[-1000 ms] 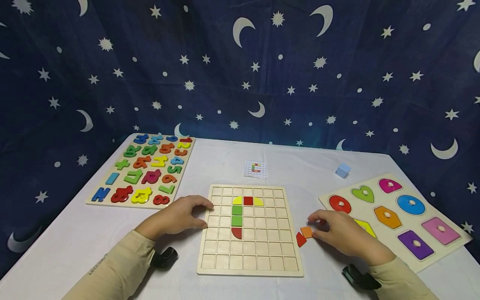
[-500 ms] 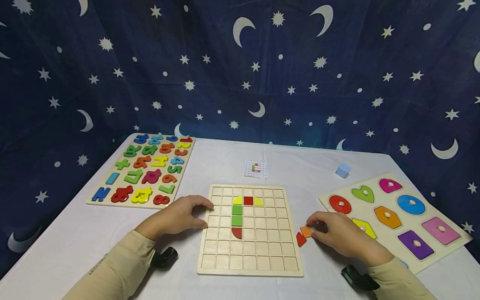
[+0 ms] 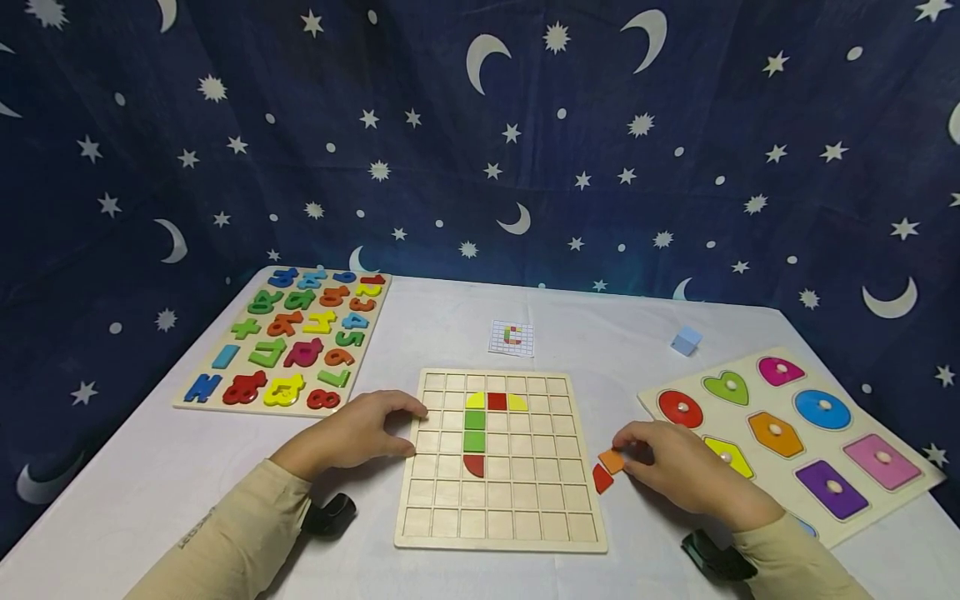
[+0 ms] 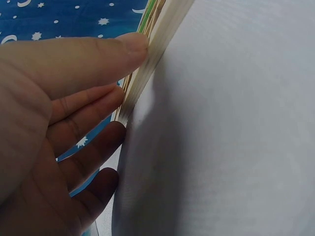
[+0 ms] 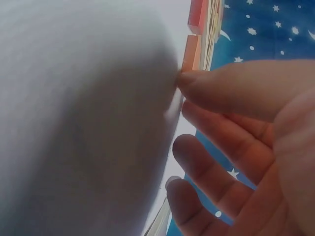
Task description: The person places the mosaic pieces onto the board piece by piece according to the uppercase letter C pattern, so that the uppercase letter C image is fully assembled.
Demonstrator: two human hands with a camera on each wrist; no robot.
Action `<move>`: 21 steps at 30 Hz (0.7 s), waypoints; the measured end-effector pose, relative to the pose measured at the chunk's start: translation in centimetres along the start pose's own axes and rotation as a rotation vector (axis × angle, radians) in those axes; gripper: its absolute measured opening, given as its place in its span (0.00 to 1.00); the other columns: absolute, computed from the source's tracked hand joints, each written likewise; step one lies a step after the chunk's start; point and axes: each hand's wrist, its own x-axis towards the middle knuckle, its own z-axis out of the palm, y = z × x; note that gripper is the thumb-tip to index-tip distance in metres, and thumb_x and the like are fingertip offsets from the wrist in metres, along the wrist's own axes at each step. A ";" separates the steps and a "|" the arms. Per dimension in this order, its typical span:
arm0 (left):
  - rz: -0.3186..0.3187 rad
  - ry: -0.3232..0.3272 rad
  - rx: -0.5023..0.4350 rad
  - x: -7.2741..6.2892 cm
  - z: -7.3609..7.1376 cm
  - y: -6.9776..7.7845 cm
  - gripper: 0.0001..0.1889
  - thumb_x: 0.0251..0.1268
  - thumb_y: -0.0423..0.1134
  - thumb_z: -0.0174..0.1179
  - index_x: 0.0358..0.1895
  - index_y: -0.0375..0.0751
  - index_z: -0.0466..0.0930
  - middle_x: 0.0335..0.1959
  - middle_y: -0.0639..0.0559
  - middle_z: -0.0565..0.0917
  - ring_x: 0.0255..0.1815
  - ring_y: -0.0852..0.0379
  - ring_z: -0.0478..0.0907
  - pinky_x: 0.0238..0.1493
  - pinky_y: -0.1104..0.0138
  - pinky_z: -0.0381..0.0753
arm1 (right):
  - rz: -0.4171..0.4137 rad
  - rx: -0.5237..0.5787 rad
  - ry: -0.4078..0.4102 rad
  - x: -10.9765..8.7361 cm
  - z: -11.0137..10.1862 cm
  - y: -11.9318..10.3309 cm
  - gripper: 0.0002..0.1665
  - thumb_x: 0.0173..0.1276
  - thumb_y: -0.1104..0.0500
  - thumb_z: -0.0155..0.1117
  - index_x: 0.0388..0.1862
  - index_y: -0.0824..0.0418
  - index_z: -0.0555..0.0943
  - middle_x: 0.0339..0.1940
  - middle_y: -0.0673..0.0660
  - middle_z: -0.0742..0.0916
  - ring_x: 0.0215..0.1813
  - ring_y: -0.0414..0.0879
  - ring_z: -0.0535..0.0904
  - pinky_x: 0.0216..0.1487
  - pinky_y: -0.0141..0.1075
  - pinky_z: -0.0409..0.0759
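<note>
My left hand (image 3: 367,429) rests at the left edge of a wooden grid board (image 3: 525,525), its thumb (image 4: 133,46) against the side. On the board are yellow quarter-round tiles, a red square (image 3: 497,402), two green squares (image 3: 474,431) and a red quarter-round tile (image 3: 474,464). To the right of the board, my right hand (image 3: 678,467) touches an orange square tile (image 3: 612,462) with its thumb tip; the other fingers curve loosely behind. A loose red quarter-round tile (image 3: 602,479) lies beside the orange one, between it and the board.
Behind the board lies a small pattern card (image 3: 512,339). A number-and-letter puzzle (image 3: 300,342) stands at left, and a knobbed shape puzzle (image 3: 810,450) lies close to my right hand. A light blue block (image 3: 686,341) sits at the back right.
The orange tile has turned and shifted slightly under my right thumb. A bit of red seen earlier between the right fingers no longer shows. My left hand has stayed in place.
</note>
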 end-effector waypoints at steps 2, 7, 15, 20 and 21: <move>0.002 -0.001 -0.002 0.0 0.0 0.0 0.22 0.54 0.35 0.76 0.54 0.45 0.83 0.59 0.49 0.80 0.67 0.44 0.70 0.69 0.48 0.66 | -0.013 -0.001 0.002 0.0 0.0 0.0 0.16 0.60 0.61 0.75 0.48 0.55 0.84 0.44 0.48 0.85 0.43 0.46 0.77 0.50 0.50 0.81; 0.000 -0.005 -0.012 0.0 0.0 0.0 0.22 0.54 0.35 0.76 0.54 0.44 0.83 0.59 0.49 0.80 0.67 0.44 0.70 0.69 0.48 0.66 | -0.031 0.011 -0.018 0.1 -0.1 0.0 0.16 0.61 0.62 0.75 0.48 0.55 0.84 0.45 0.49 0.86 0.44 0.47 0.78 0.53 0.52 0.81; -0.004 -0.005 -0.016 0.0 0.0 -0.1 0.22 0.53 0.35 0.76 0.53 0.45 0.83 0.58 0.49 0.80 0.66 0.44 0.71 0.69 0.48 0.66 | 0.001 0.008 -0.017 0.1 0.0 -0.2 0.13 0.61 0.59 0.75 0.45 0.54 0.84 0.42 0.47 0.85 0.43 0.45 0.77 0.51 0.50 0.81; -0.011 -0.002 -0.021 0.1 0.1 -0.1 0.22 0.53 0.35 0.76 0.53 0.45 0.83 0.59 0.49 0.80 0.66 0.45 0.70 0.69 0.48 0.66 | -0.014 0.003 0.011 0.2 -0.1 -0.1 0.13 0.60 0.57 0.76 0.43 0.53 0.84 0.39 0.45 0.84 0.40 0.44 0.76 0.46 0.45 0.82; -0.012 -0.002 -0.021 0.1 0.1 -0.1 0.22 0.53 0.35 0.76 0.53 0.45 0.83 0.59 0.49 0.80 0.66 0.45 0.70 0.69 0.48 0.66 | -0.010 0.004 0.019 0.2 -0.2 -0.2 0.12 0.60 0.57 0.76 0.43 0.53 0.84 0.38 0.44 0.84 0.39 0.43 0.75 0.45 0.43 0.82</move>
